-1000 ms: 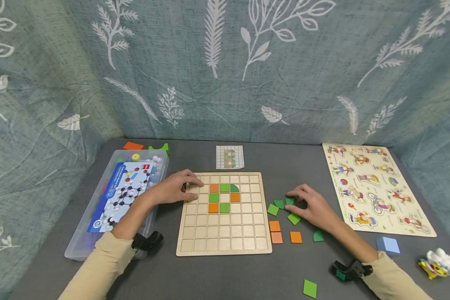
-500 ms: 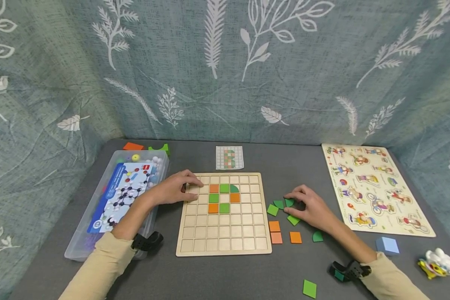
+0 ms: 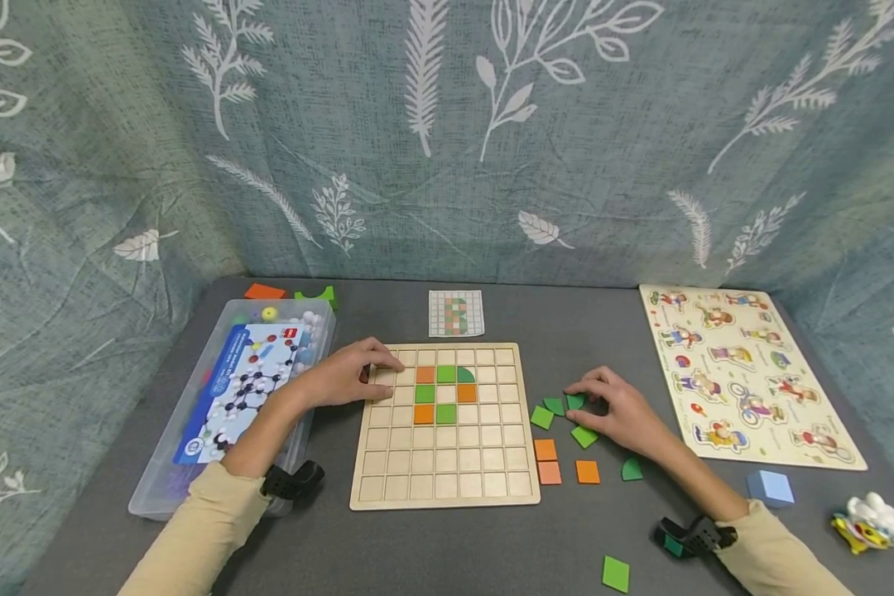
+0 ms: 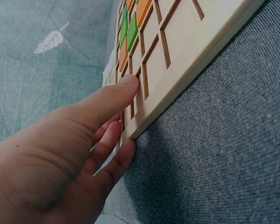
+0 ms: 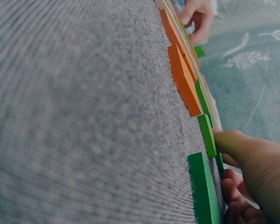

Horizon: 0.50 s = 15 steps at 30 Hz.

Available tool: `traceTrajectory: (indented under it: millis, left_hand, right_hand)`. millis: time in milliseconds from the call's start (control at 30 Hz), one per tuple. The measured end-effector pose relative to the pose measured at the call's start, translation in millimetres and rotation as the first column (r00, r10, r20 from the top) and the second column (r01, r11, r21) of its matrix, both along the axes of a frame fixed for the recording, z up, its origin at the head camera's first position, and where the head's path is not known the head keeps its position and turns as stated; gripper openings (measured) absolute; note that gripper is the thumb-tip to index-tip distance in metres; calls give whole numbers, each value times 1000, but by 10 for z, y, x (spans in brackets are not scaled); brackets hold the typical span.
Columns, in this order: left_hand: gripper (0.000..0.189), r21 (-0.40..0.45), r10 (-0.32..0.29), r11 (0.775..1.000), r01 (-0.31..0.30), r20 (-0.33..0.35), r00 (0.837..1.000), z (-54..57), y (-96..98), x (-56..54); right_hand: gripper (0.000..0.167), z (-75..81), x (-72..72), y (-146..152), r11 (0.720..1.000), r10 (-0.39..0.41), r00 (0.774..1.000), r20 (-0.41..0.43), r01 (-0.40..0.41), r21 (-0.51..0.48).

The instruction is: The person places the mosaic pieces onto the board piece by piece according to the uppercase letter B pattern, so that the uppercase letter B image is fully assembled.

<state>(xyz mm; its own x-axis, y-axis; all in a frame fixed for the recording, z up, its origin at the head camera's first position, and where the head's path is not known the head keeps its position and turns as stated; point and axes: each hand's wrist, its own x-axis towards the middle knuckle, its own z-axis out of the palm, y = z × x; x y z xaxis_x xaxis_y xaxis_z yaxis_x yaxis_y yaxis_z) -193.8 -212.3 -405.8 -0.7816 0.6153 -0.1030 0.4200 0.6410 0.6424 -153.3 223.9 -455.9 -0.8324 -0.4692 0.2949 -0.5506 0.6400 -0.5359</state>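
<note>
Head view: balls (image 3: 270,313) in box (image 3: 151,495), left hand (image 3: 345,374) round board (image 3: 492,461), right hand (image 3: 621,411) round green piece (image 3: 575,401).

Counter (image 3: 484,546) tally: hands 2 (left hand (image 3: 346,375), right hand (image 3: 629,415)). Grid board (image 3: 447,436) 1, carrying 3 green squares (image 3: 446,374), 3 orange-ish squares (image 3: 466,392), 1 dark green quarter-round (image 3: 465,375). Off it: 3 loose green squares (image 3: 541,416), 3 loose orange-ish squares (image 3: 588,472), at least 3 loose dark green pieces (image 3: 631,469). Pattern card (image 3: 456,314) 1, plastic box (image 3: 156,488) 1, picture board (image 3: 763,440) 1, blue block (image 3: 771,489) 1, toy figure (image 3: 873,524) 1. Behind the box: 1 orange block (image 3: 265,290), 1 green block (image 3: 328,295). Wrist cameras (image 3: 295,479): 2.
</note>
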Motion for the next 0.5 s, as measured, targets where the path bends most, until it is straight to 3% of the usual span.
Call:
traceTrajectory:
  millis: [500]
  left_hand:
    - [37,2,2,1000,-2,3,1000,-19,-3,-6]
  right_hand:
    - [23,122,-13,-74,999,5,1000,18,-4,-45]
